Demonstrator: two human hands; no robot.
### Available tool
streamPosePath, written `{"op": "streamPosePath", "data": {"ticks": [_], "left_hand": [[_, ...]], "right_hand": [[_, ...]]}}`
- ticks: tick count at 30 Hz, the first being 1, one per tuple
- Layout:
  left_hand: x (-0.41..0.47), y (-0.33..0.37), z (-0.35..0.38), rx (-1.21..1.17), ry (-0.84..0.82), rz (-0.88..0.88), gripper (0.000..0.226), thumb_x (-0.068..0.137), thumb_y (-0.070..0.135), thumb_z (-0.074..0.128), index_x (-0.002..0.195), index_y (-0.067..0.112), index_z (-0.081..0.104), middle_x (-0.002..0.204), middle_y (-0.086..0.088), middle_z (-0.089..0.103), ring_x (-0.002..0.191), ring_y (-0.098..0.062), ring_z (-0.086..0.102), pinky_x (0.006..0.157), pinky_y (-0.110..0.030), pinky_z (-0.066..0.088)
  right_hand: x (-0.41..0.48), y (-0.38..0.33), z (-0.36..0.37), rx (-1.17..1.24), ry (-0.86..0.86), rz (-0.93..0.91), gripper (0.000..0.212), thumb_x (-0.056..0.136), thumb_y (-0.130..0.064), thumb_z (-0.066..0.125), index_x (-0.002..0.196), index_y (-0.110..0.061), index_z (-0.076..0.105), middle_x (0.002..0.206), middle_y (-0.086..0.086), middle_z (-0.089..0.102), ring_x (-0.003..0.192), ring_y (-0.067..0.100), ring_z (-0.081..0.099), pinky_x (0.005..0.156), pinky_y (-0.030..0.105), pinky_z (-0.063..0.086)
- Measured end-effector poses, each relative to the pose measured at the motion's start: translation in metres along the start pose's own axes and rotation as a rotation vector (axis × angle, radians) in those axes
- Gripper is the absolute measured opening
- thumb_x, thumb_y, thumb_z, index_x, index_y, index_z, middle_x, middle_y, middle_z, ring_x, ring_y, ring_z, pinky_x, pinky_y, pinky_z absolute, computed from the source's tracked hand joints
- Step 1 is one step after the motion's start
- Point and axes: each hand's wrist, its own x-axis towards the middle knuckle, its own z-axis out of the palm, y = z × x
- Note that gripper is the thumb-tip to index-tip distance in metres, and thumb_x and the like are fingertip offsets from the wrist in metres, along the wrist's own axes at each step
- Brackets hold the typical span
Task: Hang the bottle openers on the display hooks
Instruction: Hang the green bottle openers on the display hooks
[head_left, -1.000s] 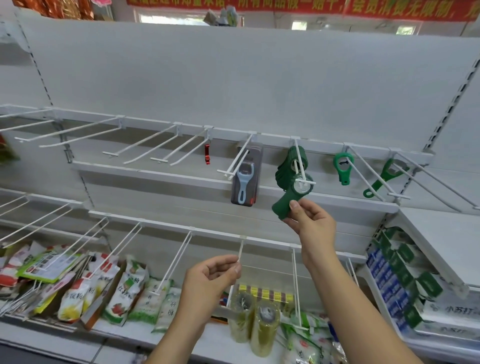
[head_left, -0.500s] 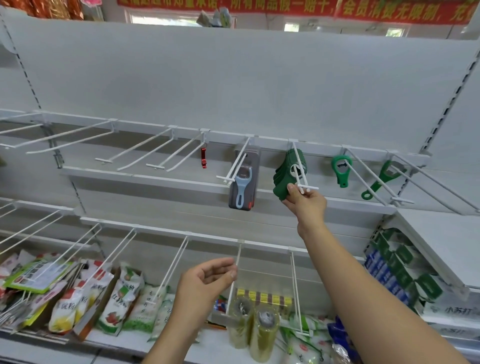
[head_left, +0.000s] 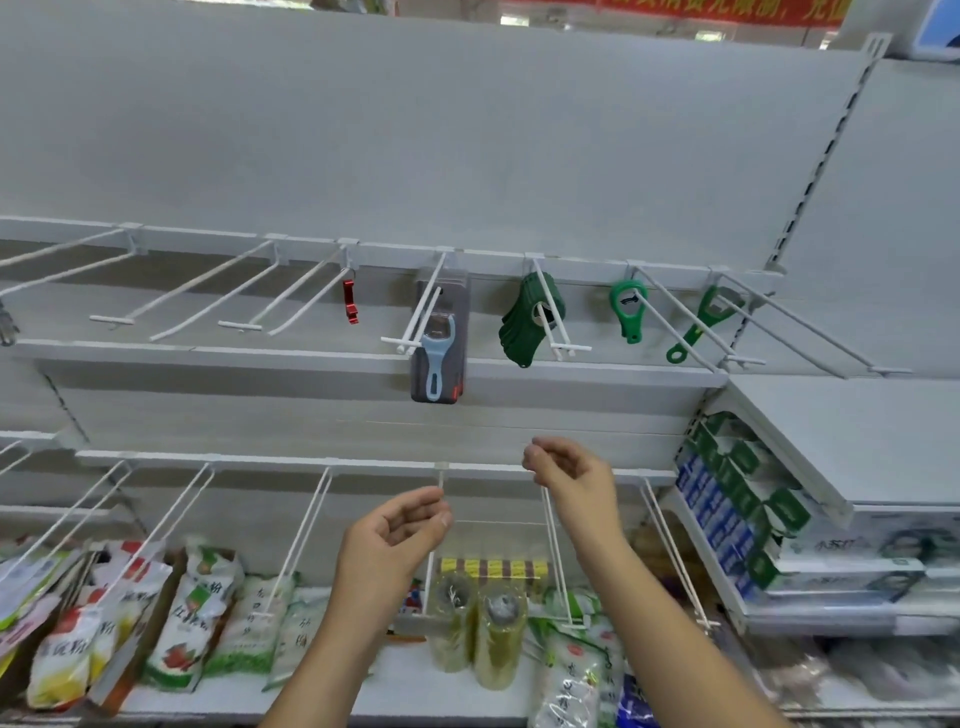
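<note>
Below the hung dark green openers (head_left: 525, 325), both hands, right (head_left: 566, 467) now lowered, left (head_left: 395, 530), curl empty.

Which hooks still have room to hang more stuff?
The long white hooks left of the red opener are bare. The far-right hook is bare too. It is crowded at the dark green opener stack, and the packaged blue peeler fills its hook.

Chinese characters show on the snack packets (head_left: 187, 618) at lower left and in yellow on the red banner (head_left: 675, 11) above, all too blurred to read.
</note>
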Motion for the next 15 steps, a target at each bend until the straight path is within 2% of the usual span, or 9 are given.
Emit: {"op": "streamPosePath", "data": {"ticks": [3, 6, 10, 15], "left_hand": [[0.0, -0.006, 0.021, 0.005, -0.063, -0.001, 0.029, 0.085, 0.007, 0.074, 0.11, 0.02, 0.072, 0.1, 0.001, 0.077, 0.092, -0.006, 0.071, 0.071, -0.01, 0.054], [-0.006, -0.015, 0.052, 0.008, -0.126, -0.016, 0.029, 0.083, 0.006, 0.075, 0.108, 0.021, 0.072, 0.1, 0.0, 0.076, 0.093, -0.008, 0.071, 0.072, -0.014, 0.056], [-0.022, -0.027, 0.114, 0.032, -0.244, -0.047, 0.03, 0.082, 0.005, 0.076, 0.108, 0.02, 0.073, 0.101, -0.001, 0.077, 0.098, -0.015, 0.071, 0.078, -0.021, 0.057], [-0.063, -0.034, 0.227, 0.068, -0.449, -0.021, 0.03, 0.085, 0.009, 0.074, 0.112, 0.023, 0.072, 0.105, 0.005, 0.076, 0.097, -0.008, 0.071, 0.078, -0.018, 0.057]], "right_hand": [[-0.045, 0.011, -0.03, -0.07, -0.046, -0.009, 0.022, 0.091, -0.019, 0.07, 0.113, -0.019, 0.07, 0.105, -0.001, 0.073, 0.098, 0.009, 0.069, 0.085, 0.023, 0.057], [-0.077, 0.023, -0.066, -0.087, -0.02, 0.011, 0.024, 0.09, -0.018, 0.072, 0.113, -0.022, 0.069, 0.105, -0.003, 0.074, 0.1, 0.009, 0.069, 0.087, 0.026, 0.057], [-0.11, 0.033, -0.128, -0.042, 0.077, 0.056, 0.025, 0.088, -0.013, 0.073, 0.112, -0.021, 0.071, 0.103, -0.002, 0.075, 0.099, 0.015, 0.07, 0.086, 0.035, 0.059], [-0.15, 0.028, -0.239, 0.007, 0.283, 0.041, 0.024, 0.088, -0.007, 0.073, 0.108, -0.021, 0.071, 0.101, 0.003, 0.076, 0.097, 0.017, 0.071, 0.083, 0.025, 0.056]]}}
